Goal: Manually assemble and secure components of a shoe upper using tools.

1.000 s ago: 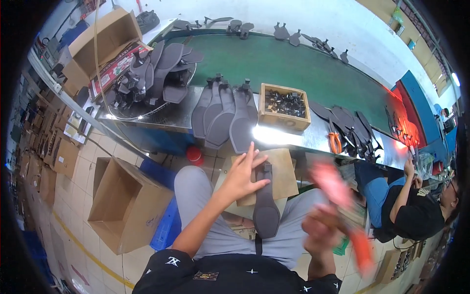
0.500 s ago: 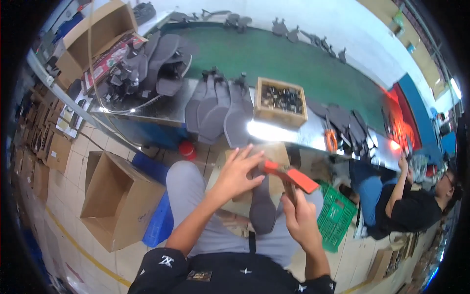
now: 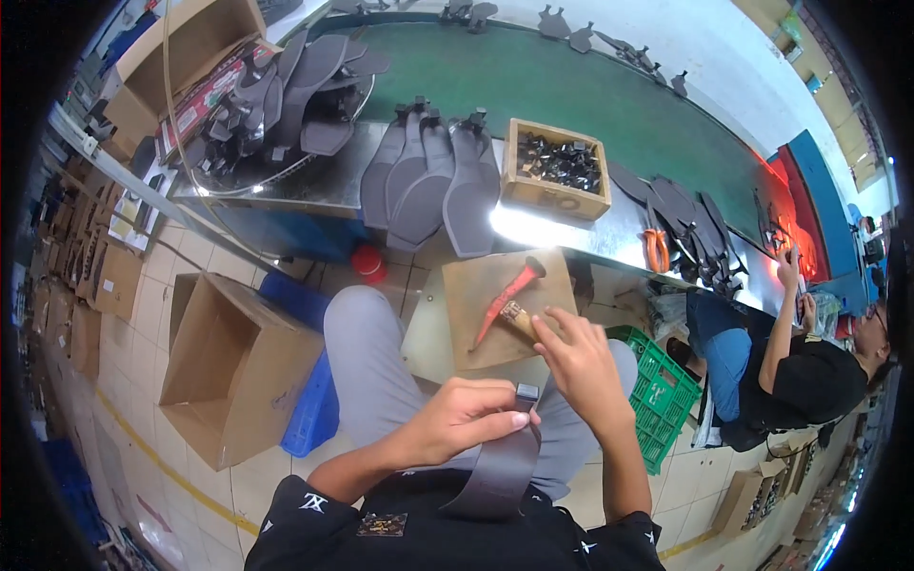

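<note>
My left hand (image 3: 466, 414) is closed on a dark grey shoe sole (image 3: 497, 473), held low in front of my body. At the top of this sole, a small dark heel tip (image 3: 526, 392) shows by my fingertips. My right hand (image 3: 583, 369), its fingers apart, is beside the wooden handle of a red-headed hammer (image 3: 502, 303). The hammer lies on a square brown board (image 3: 466, 281) in front of my knees.
Several grey soles (image 3: 419, 190) lie along the metal bench edge, beside a wooden box (image 3: 552, 195) of small dark parts. Orange-handled pliers (image 3: 656, 249) are further right. A cardboard box (image 3: 224, 381) and a green crate (image 3: 657, 404) flank me. A co-worker (image 3: 804, 385) sits at right.
My right hand has let go of the hammer, now lying on the board. My left hand has brought the sole off the board, toward my body.
</note>
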The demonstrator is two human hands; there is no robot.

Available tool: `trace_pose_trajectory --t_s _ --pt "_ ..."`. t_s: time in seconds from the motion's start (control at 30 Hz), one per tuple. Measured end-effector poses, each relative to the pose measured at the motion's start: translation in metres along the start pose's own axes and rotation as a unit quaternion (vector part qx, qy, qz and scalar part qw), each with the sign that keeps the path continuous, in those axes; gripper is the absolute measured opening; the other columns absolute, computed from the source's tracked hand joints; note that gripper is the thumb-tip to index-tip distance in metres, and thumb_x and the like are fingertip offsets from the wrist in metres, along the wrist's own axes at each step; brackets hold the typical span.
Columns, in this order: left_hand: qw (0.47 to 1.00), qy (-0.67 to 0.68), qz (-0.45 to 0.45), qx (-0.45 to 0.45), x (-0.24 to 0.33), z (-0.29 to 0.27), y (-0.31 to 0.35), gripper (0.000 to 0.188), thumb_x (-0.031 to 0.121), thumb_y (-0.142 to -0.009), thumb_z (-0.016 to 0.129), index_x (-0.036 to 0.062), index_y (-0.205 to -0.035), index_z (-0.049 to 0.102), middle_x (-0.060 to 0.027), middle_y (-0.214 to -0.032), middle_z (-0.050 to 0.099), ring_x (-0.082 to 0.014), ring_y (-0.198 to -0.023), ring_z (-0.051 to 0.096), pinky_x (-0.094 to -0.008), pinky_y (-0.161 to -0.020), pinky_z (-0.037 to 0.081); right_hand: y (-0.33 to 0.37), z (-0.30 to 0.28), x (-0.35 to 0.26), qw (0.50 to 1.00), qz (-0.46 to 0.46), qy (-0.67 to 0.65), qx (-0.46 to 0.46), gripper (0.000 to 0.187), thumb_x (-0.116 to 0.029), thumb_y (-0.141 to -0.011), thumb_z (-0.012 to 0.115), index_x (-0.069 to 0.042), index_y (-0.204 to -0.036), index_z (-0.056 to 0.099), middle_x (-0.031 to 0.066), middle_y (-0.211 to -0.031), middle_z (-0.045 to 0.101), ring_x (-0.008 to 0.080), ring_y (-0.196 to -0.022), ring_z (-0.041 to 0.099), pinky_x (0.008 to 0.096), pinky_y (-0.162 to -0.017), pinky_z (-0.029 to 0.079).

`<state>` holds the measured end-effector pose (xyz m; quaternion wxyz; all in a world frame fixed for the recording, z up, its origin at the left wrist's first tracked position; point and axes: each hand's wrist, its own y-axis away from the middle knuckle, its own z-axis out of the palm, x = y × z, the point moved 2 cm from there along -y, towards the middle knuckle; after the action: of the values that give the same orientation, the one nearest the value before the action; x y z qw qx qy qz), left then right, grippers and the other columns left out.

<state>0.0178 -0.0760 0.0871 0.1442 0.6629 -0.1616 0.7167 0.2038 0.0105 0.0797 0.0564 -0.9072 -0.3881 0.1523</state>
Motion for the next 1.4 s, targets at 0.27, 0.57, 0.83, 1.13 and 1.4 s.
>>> trace_pose_trajectory --t_s 0.27,0.57,0.83,1.13,1.4 --pt "0.998 0.056 -0.001 -0.028 0.01 0.008 0.002 0.03 0.023 -0.098 0.057 -0.0039 -0.086 0.064 -0.008 -0.08 0.061 -0.0125 -0.072 0.053 -0.0288 -0.065 0.041 0.004 -0.028 0.021 0.968 0.103 -0.206 0.096 0.025 -0.017 -0.09 0.065 -0.004 -0.111 0.067 0.0148 -0.116 0.066 0.0318 -0.109 0.061 0.0408 -0.094 0.046" --pt "0.99 0.111 -0.08 -0.022 -0.002 0.006 0.0 0.025 0.022 -0.098 0.054 -0.0007 -0.1 0.064 -0.0072 -0.097 0.069 -0.0131 -0.09 0.061 -0.0276 -0.083 0.047 0.001 0.053 0.254 0.94 0.256 0.195 0.114 0.059 -0.03 -0.082 0.076 0.003 -0.123 0.049 0.0231 -0.124 0.052 0.041 -0.108 0.053 0.0491 -0.092 0.045" --pt "0.991 0.104 -0.078 -0.037 -0.005 0.006 0.005 0.029 0.023 -0.099 0.049 -0.0019 -0.107 0.061 -0.0096 -0.103 0.068 -0.0164 -0.101 0.061 -0.0311 -0.093 0.045 -0.03 0.052 0.272 0.937 0.278 0.204 0.048 0.058 -0.038 -0.088 0.068 0.003 -0.126 0.05 0.022 -0.133 0.05 0.0389 -0.113 0.053 0.0525 -0.092 0.044" --pt "0.982 0.183 -0.041 -0.038 -0.004 0.006 0.009 0.025 0.023 -0.101 0.046 0.0014 -0.108 0.056 -0.0078 -0.108 0.064 -0.0153 -0.107 0.056 -0.0312 -0.097 0.041 -0.013 0.019 0.148 0.6 0.232 -0.74 0.197 0.037 -0.038 -0.099 0.051 -0.003 -0.102 0.064 0.0094 -0.107 0.058 0.0206 -0.087 0.059 0.0346 -0.076 0.05" --pt "0.981 0.164 -0.055 -0.09 0.0 0.01 -0.003 0.026 0.025 -0.102 0.046 0.0025 -0.11 0.054 -0.0063 -0.106 0.065 -0.0137 -0.099 0.055 -0.0297 -0.09 0.042 0.057 -0.05 0.02 0.742 0.093 -0.656 -0.102 0.025 -0.015 -0.078 0.062 0.004 -0.093 0.067 0.017 -0.137 0.052 0.0291 -0.115 0.061 0.04 -0.098 0.047"
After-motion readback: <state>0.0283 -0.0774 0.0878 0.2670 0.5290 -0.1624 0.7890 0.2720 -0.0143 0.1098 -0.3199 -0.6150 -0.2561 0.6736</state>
